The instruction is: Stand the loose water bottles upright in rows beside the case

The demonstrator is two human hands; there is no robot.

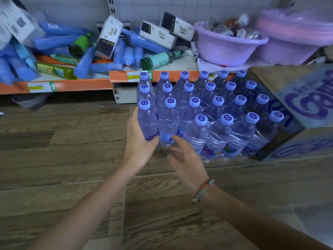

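- Down at floor level, the left hand (137, 141) cups the front-left water bottle (147, 121), palm against its side, fingers curled round the lower label.
- Right hand (185, 159) hovers just beside it, fingers spread and loose, holding nothing; whether its fingertips touch the neighbouring bottle (168, 123) I cannot tell.
- A beaded bracelet (202, 191) sits on that right wrist.
- Both bottles stand upright on the wooden floor (63, 150), blue caps up, at the near-left corner of the block.
- Outward now: the whole block of upright bottles (207, 109) runs in tidy rows, packed shoulder to shoulder, every cap on, back toward the shelf.
- The front row is short on the left, so the held bottle and its neighbour stand out at the corner.
- Tight against the block's right side, the cardboard case (306, 112), brown with purple lettering, flap top visible; its inside is hidden.
- Behind, an orange-edged shelf (72, 84) carries a jumble lying on its side: blue bottles (59, 39), green glass bottles (80, 45), white tissue packs (108, 37).
- Up right on the shelf, a purple basin (225, 49) holds mixed bottles and wrappers, blurred.
- Next to it, a second basin (295, 35) under a plastic cover, contents unseen.
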